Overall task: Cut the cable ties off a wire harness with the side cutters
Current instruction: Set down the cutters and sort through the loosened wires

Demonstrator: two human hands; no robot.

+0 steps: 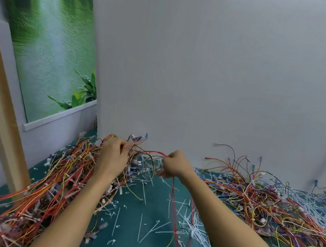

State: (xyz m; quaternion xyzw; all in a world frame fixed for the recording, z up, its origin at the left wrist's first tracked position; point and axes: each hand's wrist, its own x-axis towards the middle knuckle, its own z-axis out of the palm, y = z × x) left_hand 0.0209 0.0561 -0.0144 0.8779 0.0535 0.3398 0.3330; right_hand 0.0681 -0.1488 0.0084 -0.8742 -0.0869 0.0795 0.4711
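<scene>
My left hand (112, 157) grips a bunch of red, orange and yellow harness wires (133, 146) at the far side of the green table, close to the white wall. My right hand (176, 165) is closed around a red wire (153, 153) that arcs over from the left hand and hangs down toward me. Side cutters do not show in either hand; the picture is blurred by motion. Several cut white cable ties (155, 229) lie scattered on the mat between my forearms.
A large heap of tied harnesses (28, 198) fills the left side of the green mat (135, 209). Another tangle of loose coloured wires (268, 203) and white ties spreads across the right. A white wall (205, 87) stands just behind my hands.
</scene>
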